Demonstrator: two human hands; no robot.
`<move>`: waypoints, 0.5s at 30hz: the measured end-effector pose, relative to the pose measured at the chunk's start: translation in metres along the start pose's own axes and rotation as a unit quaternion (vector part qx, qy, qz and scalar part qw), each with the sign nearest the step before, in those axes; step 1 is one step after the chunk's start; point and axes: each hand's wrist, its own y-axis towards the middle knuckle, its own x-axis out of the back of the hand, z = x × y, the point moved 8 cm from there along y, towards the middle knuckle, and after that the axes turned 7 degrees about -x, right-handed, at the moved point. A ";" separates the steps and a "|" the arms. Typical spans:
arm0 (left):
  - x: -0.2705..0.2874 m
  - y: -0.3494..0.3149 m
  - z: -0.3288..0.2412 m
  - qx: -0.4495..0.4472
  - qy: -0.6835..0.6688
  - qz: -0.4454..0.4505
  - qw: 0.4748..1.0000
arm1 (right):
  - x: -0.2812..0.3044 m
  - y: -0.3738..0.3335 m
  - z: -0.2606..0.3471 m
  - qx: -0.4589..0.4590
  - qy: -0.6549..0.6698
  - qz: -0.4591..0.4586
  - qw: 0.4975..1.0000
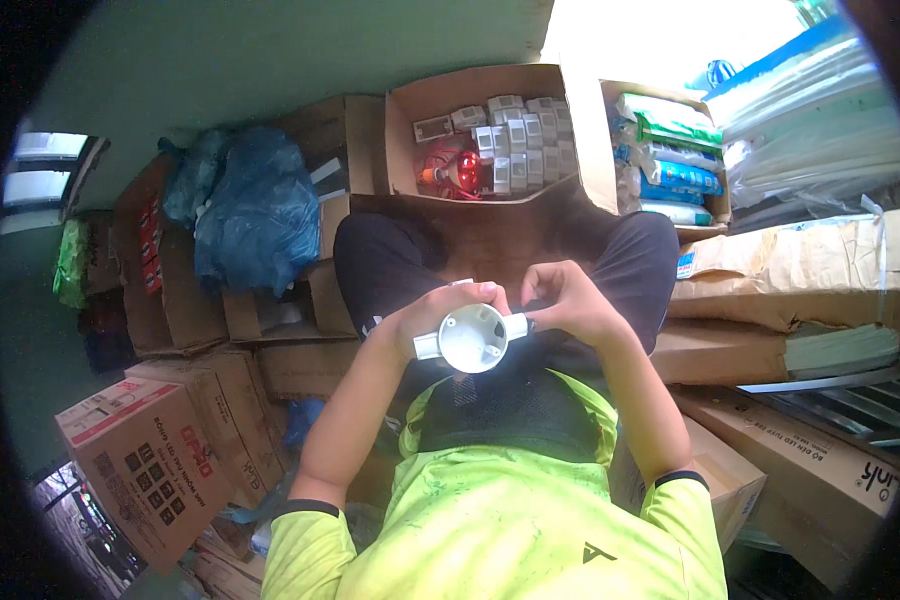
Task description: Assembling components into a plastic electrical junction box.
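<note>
Neon-yellow shirt point(510, 520) filled the foreground; just ahead of it, the left hand point(438, 308) grasped a white round junction box point(470, 335) in its fingers. Whether the right hand point(578, 306), fingers curled at the side spout point(515, 325), gripped anything could not be told.

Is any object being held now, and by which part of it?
A white round box, held by its far outer wall in the left hand. The right hand is at its right spout, grip unclear.
</note>
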 end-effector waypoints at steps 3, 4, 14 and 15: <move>-0.005 0.003 -0.003 -0.003 -0.032 0.013 0.999 | -0.005 0.002 -0.024 -0.045 0.185 0.037 0.981; -0.003 0.002 -0.003 -0.003 -0.031 0.013 0.999 | -0.007 0.004 -0.028 -0.045 0.184 0.037 0.981; 0.017 -0.007 -0.012 -0.071 0.023 -0.092 0.993 | -0.001 -0.026 -0.020 0.019 0.143 -0.143 0.979; 0.020 -0.008 -0.015 -0.078 0.032 -0.093 0.992 | -0.007 -0.026 -0.010 0.078 0.125 -0.125 0.981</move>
